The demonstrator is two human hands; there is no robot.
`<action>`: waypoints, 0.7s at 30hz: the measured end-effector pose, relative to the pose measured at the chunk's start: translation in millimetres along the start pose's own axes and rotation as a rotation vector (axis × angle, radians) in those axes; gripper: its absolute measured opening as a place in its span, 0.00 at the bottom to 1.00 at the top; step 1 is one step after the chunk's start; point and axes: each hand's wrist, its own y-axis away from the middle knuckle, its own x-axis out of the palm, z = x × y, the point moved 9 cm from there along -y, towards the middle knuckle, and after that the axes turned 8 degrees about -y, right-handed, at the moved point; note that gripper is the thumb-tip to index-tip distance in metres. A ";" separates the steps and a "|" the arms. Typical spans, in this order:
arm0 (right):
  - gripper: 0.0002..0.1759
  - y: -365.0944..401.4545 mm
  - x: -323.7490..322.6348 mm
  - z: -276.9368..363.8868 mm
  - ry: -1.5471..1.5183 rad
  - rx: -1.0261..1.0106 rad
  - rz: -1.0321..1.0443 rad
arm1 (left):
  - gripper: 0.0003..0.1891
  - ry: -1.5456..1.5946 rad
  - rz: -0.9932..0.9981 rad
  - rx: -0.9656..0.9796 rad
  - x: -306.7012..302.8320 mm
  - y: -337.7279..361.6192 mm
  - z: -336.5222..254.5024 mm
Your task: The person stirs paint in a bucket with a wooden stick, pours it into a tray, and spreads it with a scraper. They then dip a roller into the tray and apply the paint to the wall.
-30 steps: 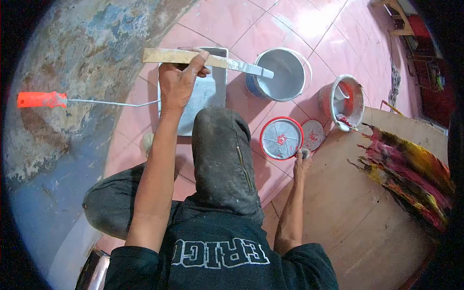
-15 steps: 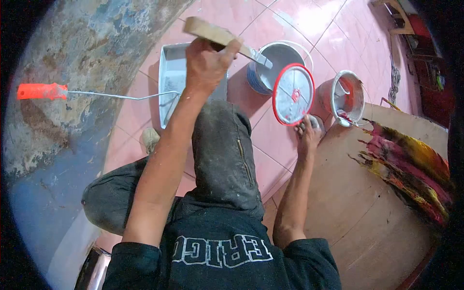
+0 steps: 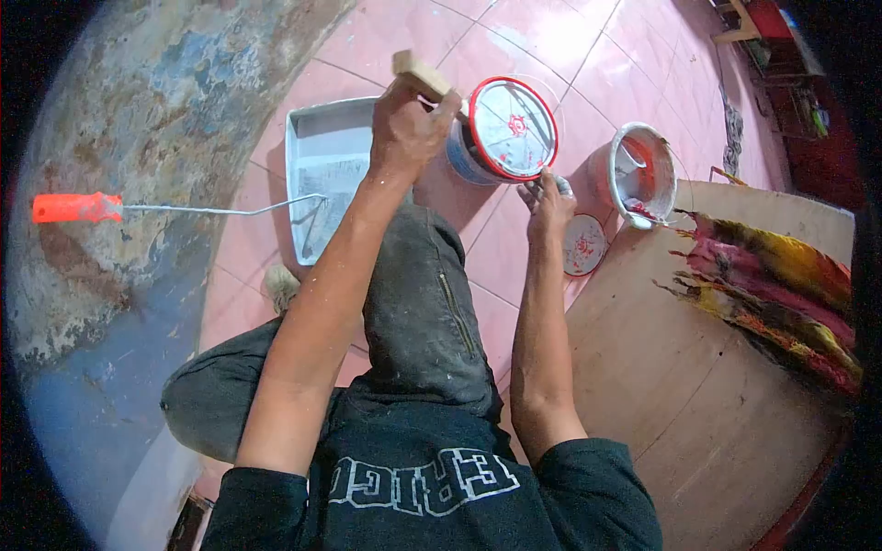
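A pink tiled floor (image 3: 514, 46) runs beside a weathered, patchy wall (image 3: 138, 101) at nine o'clock, with a round wooden board (image 3: 698, 386) smeared in red and yellow paint at four o'clock. A person crouches here in a dark sweatshirt (image 3: 413, 487); its white block letters, seen upside down, seem to read ERIGO. No other writing is readable. The left hand (image 3: 404, 129), at twelve o'clock, is clenched in a full fist around one wooden stick (image 3: 421, 73), whose far end is hidden behind the lid. The right hand (image 3: 547, 202), at one o'clock, pinches the lower edge of a red-rimmed lid (image 3: 512, 127) between closed fingers, holding it tilted over the mouth of the grey bucket (image 3: 464, 161); whether the lid sits on the rim cannot be told. There are two lids: the second lid (image 3: 583, 243) lies flat on the tiles just right of that hand. There are two buckets: the small bucket (image 3: 638, 174), stained red inside, stands at two o'clock. One paint tray (image 3: 326, 174) lies at eleven o'clock, and one roller, its orange handle (image 3: 78, 208) at nine o'clock, reaches into it.
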 end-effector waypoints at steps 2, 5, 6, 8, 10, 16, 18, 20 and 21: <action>0.14 7.3 2.0 -8.2 -0.026 0.012 -0.042 | 0.17 0.077 0.114 -0.218 17.8 11.4 28.7; 0.14 17.9 1.6 -23.5 -0.104 0.037 -0.097 | 0.19 0.131 0.221 -0.371 30.0 25.6 43.2; 0.15 23.8 5.3 -23.1 -0.098 0.040 -0.089 | 0.21 0.077 0.238 -0.400 30.9 29.3 48.1; 0.16 33.2 11.3 -21.4 -0.096 0.046 -0.084 | 0.21 0.091 0.289 -0.438 37.3 36.1 55.6; 0.21 38.1 13.9 -25.1 -0.058 0.089 -0.088 | 0.23 0.105 0.342 -0.478 40.1 40.9 57.6; 0.36 41.2 13.7 -39.5 -0.038 0.099 -0.127 | 0.46 -0.035 0.566 -0.525 84.1 61.8 78.2; 0.38 30.1 10.3 -47.3 -0.014 0.074 -0.099 | 0.49 0.050 0.841 -0.659 120.5 83.7 88.5; 0.38 7.2 -2.0 -63.7 0.052 0.020 -0.106 | 0.48 0.166 0.913 -0.697 133.4 87.6 83.1; 0.37 6.5 0.9 -57.1 0.116 -0.029 -0.106 | 0.47 0.276 0.977 -0.736 139.2 92.2 76.6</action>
